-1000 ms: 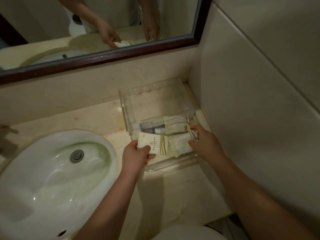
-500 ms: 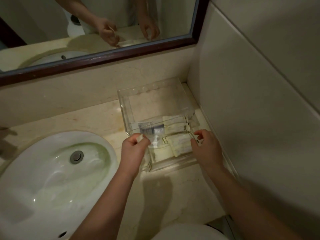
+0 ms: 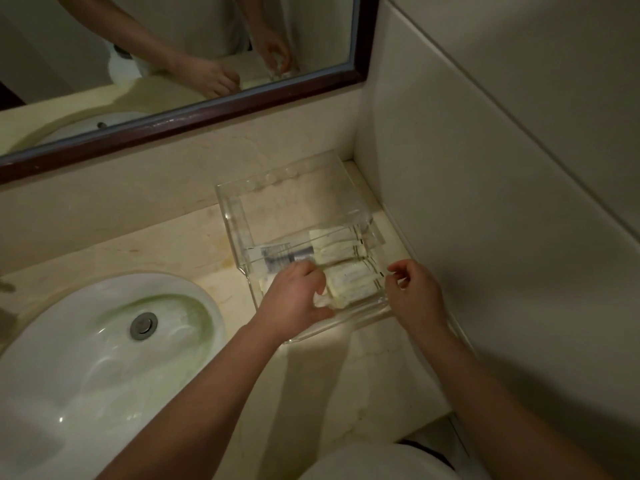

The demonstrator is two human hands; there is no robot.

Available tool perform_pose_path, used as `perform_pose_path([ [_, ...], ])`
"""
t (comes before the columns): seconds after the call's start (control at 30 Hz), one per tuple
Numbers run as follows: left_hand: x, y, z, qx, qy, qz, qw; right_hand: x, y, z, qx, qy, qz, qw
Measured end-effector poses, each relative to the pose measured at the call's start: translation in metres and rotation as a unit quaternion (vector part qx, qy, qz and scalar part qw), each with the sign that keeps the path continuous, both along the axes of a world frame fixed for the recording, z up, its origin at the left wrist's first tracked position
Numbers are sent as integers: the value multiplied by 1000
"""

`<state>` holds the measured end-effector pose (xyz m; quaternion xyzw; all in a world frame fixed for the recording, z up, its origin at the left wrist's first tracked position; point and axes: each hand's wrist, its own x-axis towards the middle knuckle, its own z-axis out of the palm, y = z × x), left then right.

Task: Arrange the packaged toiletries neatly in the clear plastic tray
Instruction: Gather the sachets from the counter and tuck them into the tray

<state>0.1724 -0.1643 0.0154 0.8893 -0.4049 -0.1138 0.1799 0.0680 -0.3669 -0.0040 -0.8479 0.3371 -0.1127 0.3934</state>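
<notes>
The clear plastic tray (image 3: 294,183) stands in the counter's back right corner, with a raised back tier and a lower front tier. Two cream packets (image 3: 330,249) (image 3: 349,284) lie on its right side, and a clear packet holding a dark item (image 3: 277,256) lies on its left. My left hand (image 3: 294,301) is palm down in the tray's front left, with fingers and thumb spanning a cream packet whose edge (image 3: 265,282) shows beside it. My right hand (image 3: 415,294) hovers at the tray's right wall, fingers loosely curled and holding nothing.
A white oval sink (image 3: 104,341) with a metal drain (image 3: 143,325) fills the counter's left. A dark-framed mirror (image 3: 194,116) runs along the back wall. A tiled wall (image 3: 485,202) stands close to the tray's right side. The counter's front edge lies just below my arms.
My left hand carried the cream packet from above the tray's front rim down into the front left of the tray. My right hand drew back from the packets to the tray's right wall.
</notes>
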Motion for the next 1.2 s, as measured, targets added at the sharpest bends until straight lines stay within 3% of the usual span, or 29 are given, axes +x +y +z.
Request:
perform_pose_path([
  [0.1,-7,8,-1,-13,37,23,999,0,4,2,-7,2,12,1000],
  [0.27,-24,30,-3,-84,-64,137,985,3,20,8,-54,23,74,996],
  [0.47,-41,36,-10,-53,-62,134,988,8,43,12,-78,37,122,989],
  [0.67,-8,21,6,121,-28,141,982,0,55,17,-79,29,102,991],
  [0.73,-3,18,11,117,-6,139,983,-4,57,19,-83,20,92,992],
  [0.83,2,25,22,10,98,194,976,-11,59,25,-77,9,80,994],
  [0.9,2,31,29,-117,192,292,930,-14,58,27,-70,9,74,995],
  [0.97,-3,35,34,-258,319,419,810,-17,55,27,-65,17,70,995],
  [1.03,-12,35,34,-332,428,491,682,-18,52,25,-51,30,69,996],
  [1.07,-16,34,30,-348,453,509,643,-18,52,23,-41,35,68,996],
  [1.2,-32,27,26,-372,475,565,563,-16,51,22,-11,42,77,996],
])
